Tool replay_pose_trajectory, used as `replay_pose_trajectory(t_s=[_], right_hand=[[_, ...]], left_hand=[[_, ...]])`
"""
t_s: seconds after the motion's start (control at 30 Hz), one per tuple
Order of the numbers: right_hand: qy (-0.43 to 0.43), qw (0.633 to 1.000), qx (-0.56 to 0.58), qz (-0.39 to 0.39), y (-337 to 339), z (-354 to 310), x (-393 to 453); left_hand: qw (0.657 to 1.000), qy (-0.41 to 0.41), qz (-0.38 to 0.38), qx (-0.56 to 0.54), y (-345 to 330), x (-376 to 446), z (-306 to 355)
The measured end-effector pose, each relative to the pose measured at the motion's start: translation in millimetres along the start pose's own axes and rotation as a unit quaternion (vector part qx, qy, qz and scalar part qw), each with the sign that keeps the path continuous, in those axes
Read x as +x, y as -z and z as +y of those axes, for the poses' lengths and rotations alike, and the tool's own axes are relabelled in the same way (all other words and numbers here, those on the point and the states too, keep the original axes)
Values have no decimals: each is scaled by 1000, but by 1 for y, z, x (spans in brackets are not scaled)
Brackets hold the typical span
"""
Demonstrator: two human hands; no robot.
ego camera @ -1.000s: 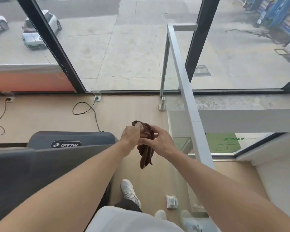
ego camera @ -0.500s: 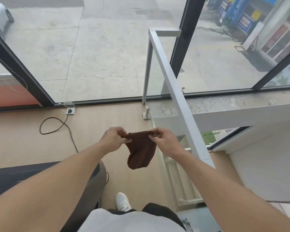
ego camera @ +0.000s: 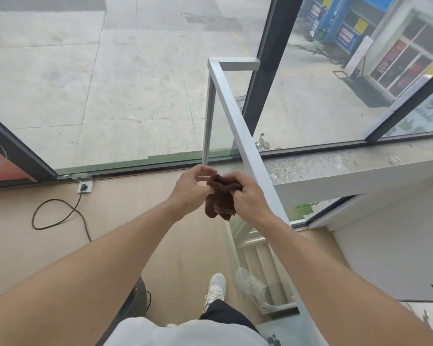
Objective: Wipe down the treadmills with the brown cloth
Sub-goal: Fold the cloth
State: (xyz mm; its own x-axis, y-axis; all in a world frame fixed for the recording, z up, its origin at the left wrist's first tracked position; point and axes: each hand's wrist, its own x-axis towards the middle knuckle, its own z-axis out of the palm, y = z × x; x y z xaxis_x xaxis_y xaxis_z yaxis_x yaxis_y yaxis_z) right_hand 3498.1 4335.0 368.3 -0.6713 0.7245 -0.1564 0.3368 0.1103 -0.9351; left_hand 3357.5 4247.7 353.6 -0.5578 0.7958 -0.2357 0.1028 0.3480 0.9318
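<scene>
Brown cloth (ego camera: 221, 196) gripped bunched by left hand (ego camera: 190, 188) and right hand (ego camera: 248, 196), just beside glass railing (ego camera: 243, 136).

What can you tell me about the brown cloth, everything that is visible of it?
The brown cloth is a small, dark brown piece of soft, towel-like fabric, bunched and folded, not spread flat. Its upper part is gathered between the left hand and the right hand, which both pinch it; the lower part hangs free in loose folds. It is held in the air, above the light wooden floor.
</scene>
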Motion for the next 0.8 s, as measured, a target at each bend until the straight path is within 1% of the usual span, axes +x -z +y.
replay_pose_trajectory(t_s=[0.1,0.17,0.23,0.27,0.3,0.37,0.43,0.47,0.5,0.57,0.6,0.67,0.77,0.8], right_hand=[[28,998,18,-45,20,-9,40],[37,994,61,-88,38,-19,66],[25,981,125,-146,62,-27,88],[18,972,158,-172,75,-31,99],[10,964,186,-189,89,-34,109],[-6,956,206,-207,115,-31,128],[-34,961,204,-182,140,-20,145],[-45,965,207,-155,151,-12,154],[-54,968,212,-124,161,-3,161],[-82,971,219,-52,178,18,173],[-98,972,211,-23,185,28,177],[-125,977,169,27,193,41,184],[-171,973,129,87,196,57,194],[-182,971,117,107,195,68,194]], left_hand=[[996,28,-58,64,-2,27,-2],[991,20,-96,94,-6,43,-2],[990,-3,-120,76,-14,60,-2],[989,-12,-120,81,-20,66,-3],[990,-21,-96,103,-27,73,-2],[989,-18,4,150,-38,87,-3],[980,1,81,180,-44,97,-2],[973,-6,102,205,-46,101,-1],[964,-22,112,239,-47,105,1],[939,-82,123,309,-51,113,1],[929,-110,122,332,-54,116,0],[916,-133,99,365,-62,120,-2],[907,-122,39,401,-71,124,0],[911,-119,13,394,-73,125,-5]])
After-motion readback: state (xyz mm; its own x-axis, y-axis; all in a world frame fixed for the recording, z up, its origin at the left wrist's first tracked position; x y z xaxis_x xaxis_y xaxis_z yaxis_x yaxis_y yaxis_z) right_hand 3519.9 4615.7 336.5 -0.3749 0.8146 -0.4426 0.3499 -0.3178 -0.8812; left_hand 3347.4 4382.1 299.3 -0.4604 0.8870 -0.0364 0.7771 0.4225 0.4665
